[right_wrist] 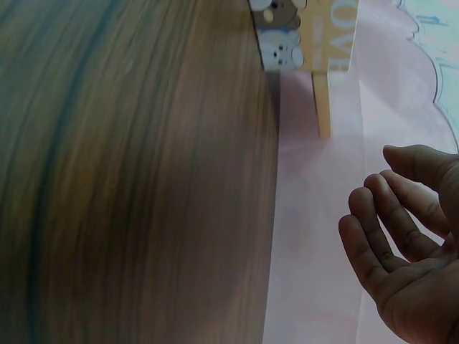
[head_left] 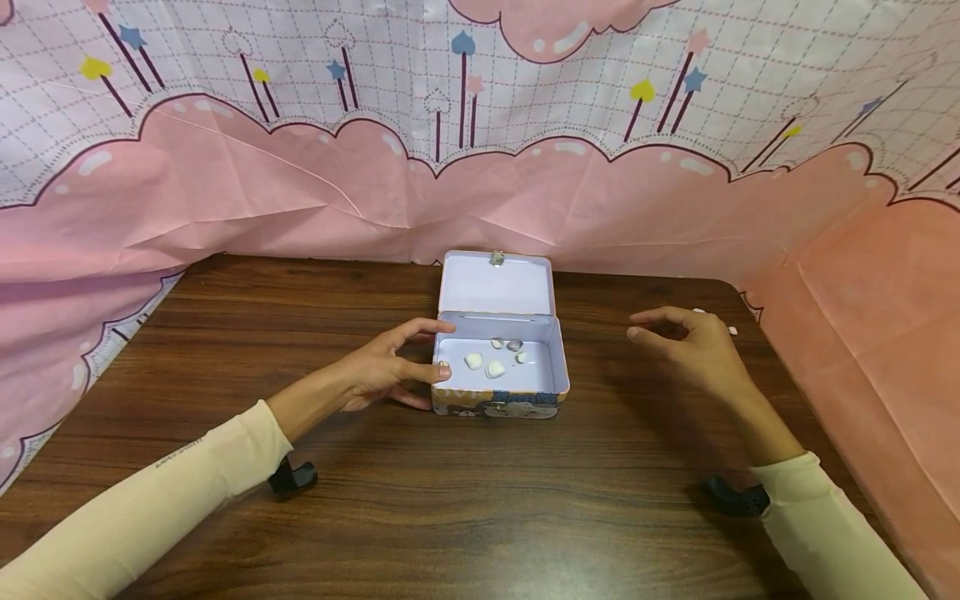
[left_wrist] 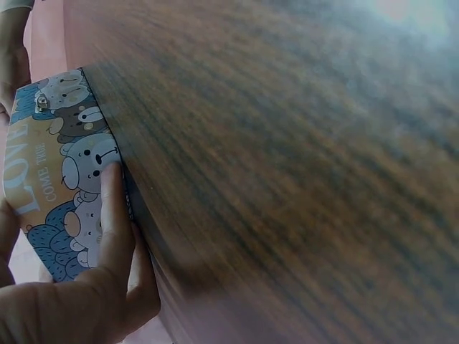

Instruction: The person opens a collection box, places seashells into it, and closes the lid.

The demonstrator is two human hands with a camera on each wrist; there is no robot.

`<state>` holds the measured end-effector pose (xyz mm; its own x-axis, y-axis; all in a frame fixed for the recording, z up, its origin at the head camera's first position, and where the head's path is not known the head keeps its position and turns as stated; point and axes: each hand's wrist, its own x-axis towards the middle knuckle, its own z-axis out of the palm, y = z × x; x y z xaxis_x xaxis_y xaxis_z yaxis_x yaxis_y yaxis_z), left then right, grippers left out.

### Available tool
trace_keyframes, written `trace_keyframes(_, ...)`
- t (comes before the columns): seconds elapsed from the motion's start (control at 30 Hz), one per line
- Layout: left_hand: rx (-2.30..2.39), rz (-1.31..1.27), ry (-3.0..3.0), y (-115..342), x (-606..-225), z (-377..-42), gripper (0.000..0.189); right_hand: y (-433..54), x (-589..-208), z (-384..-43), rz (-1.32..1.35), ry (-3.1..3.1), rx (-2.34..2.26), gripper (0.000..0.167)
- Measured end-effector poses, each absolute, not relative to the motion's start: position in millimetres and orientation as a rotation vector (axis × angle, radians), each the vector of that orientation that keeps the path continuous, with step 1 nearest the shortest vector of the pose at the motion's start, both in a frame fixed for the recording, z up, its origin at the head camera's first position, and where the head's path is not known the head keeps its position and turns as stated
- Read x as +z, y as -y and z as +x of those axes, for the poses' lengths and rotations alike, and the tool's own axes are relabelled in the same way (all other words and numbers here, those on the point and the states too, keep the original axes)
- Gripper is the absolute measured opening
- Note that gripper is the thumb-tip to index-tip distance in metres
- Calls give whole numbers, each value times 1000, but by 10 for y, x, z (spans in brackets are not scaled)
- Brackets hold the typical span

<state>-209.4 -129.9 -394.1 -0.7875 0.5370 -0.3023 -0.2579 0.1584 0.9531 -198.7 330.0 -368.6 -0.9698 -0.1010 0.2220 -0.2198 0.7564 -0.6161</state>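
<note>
A lidded tin box [head_left: 501, 404] stands with its lid [head_left: 497, 285] raised at the back. Several small white shell-like pieces [head_left: 494, 369] lie on its pale floor. My left hand [head_left: 378, 367] grips the box at its left end, with fingertips over the rim and another digit low against the outside. In the left wrist view, a finger [left_wrist: 115, 215] lies along the wall printed with bears. To the right of the box, my right hand [head_left: 693, 342] is held apart from it, fingers loosely bent and nothing between them. The right wrist view shows these bent fingers [right_wrist: 387, 215] too.
Small white pieces [head_left: 732, 331] lie by the table's right side, partly behind the right hand. Brown wood-grain tabletop [head_left: 420, 517] surrounds the box. A pink patterned cloth [head_left: 300, 200] hangs behind the table and along its sides.
</note>
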Motion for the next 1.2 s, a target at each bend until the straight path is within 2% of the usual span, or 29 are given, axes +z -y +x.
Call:
trace_keyframes(0.23,1690,272,-1841,1298,-3927,-2082,80,-3620,-3746,-2005,117,2816,987,45)
trace_keyframes(0.53,1701,247,-1842,1298,-3942,-2083,81,-3998,-3913,-2194,61,2741,1005,40)
trace_keyframes(1.0,1705,252,-1846,1305,-3932,-2068,80,-4528,-4057,-2329,-101,2802,1002,52)
trace_keyframes(1.2,1702,257,-1849,1300,-3923,-2067,79,-4720,-4087,-2353,-134,2768,1158,52)
